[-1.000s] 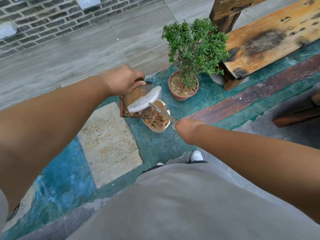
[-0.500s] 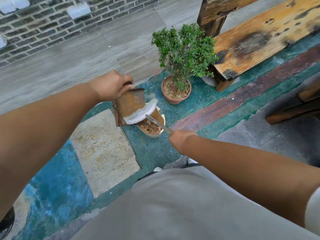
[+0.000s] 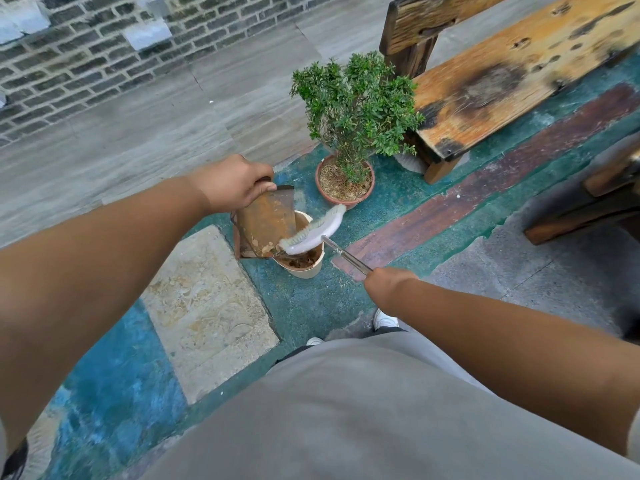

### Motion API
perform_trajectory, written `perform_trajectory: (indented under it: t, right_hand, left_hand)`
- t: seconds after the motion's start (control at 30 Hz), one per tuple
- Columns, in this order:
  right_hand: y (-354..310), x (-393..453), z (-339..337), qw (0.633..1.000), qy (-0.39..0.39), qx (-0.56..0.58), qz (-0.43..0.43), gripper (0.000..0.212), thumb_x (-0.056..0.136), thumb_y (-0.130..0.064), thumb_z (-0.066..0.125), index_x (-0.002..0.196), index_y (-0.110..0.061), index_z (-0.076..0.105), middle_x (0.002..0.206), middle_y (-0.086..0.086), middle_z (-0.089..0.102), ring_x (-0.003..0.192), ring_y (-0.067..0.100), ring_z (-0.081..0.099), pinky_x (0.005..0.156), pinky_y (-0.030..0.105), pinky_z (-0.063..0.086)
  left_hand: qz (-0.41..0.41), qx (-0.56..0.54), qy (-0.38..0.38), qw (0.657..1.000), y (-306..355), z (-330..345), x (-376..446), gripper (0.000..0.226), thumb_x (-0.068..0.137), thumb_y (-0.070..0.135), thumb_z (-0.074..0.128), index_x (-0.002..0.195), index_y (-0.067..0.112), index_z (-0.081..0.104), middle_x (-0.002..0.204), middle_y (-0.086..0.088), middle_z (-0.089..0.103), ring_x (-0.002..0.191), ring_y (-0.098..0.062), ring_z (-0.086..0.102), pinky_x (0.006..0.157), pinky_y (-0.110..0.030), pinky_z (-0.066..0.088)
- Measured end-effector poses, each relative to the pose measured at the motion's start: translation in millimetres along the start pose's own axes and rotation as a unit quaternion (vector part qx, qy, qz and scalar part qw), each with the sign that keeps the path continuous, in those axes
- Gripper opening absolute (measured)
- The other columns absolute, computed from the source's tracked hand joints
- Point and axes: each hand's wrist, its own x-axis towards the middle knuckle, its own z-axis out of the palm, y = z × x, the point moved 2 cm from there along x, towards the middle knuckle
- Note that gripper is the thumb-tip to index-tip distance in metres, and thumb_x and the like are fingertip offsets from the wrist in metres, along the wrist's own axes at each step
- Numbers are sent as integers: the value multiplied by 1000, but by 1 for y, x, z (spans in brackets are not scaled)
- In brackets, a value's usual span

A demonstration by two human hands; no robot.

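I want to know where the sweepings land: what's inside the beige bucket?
Brown crumbly debris shows inside the beige bucket near its front rim. The rusty dustpan and the brush cover the rest, so its fill level is hidden.

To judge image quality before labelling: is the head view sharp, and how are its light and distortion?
Head view: soft even daylight, no hard shadows or glare; the brush and the rusty dustpan look fairly sharp; the wide-angle lens curves the brick wall and enlarges the left forearm.
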Motion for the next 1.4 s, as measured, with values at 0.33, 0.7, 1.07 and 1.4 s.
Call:
perform_trajectory:
  t: [0.33,0.7,1.07,1.4]
  right_hand:
    - [9,-12,-6,999,9,45,1,35,90,0,48,124,-3,53,111,15,61,93,29,62,67,32,49]
    - [-38,5,-59,997,57,-14,-40,33,87,1,56,118,-6,59,112,9,63,96,29,62,63,35,45]
    - [-8,6,-19,999,14,-34,-14,39,88,2,51,127,-4,54,120,13,60,104,32,61,74,39,52]
    - [7,-10,-16,1000,21,-24,0,39,89,1,49,127,-4,51,118,14,59,101,31,62,71,37,50]
  left_hand:
    - [8,30,-29,999,1,-13,-2,25,97,29,46,98,7,59,69,-15,61,60,-29,55,58,-38,48]
    - [93,68,-63,991,14,-13,-2,21,96,26,47,92,8,55,55,3,40,49,-24,45,50,-32,41]
    - [120,66,-44,990,7,0,-7,24,96,29,45,87,9,53,59,-12,57,50,-29,51,50,-38,48]
    - [118,82,-64,988,10,13,-7,23,98,32,42,82,16,45,57,-1,44,49,-25,46,48,-31,36]
